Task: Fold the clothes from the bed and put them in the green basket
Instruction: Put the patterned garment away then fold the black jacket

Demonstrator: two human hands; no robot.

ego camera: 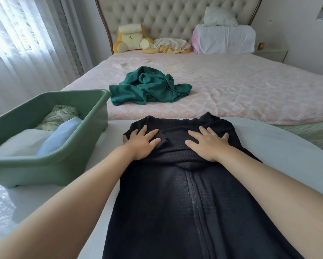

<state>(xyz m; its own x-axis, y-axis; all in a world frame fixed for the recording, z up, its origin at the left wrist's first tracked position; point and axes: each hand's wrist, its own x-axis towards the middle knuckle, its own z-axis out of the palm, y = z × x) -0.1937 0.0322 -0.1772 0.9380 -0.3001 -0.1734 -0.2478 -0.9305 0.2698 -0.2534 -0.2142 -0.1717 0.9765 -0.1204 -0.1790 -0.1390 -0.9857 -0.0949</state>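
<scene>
A black ribbed garment (190, 202) with a zip down its middle lies spread lengthwise on a white surface in front of me. My left hand (141, 143) and my right hand (206, 144) rest flat on its far end, fingers spread, palms down. A crumpled dark green garment (147, 86) lies on the pink bedspread beyond. The green basket (44, 165) stands to my left and holds folded white, light blue and floral pieces.
The pink quilted bed (231, 86) stretches ahead to a tufted headboard. A yellow plush toy (129, 37), a crumpled cloth and stacked pillows (224, 38) sit at its head. Sheer curtains (22, 43) hang at the left. A nightstand stands at the far right.
</scene>
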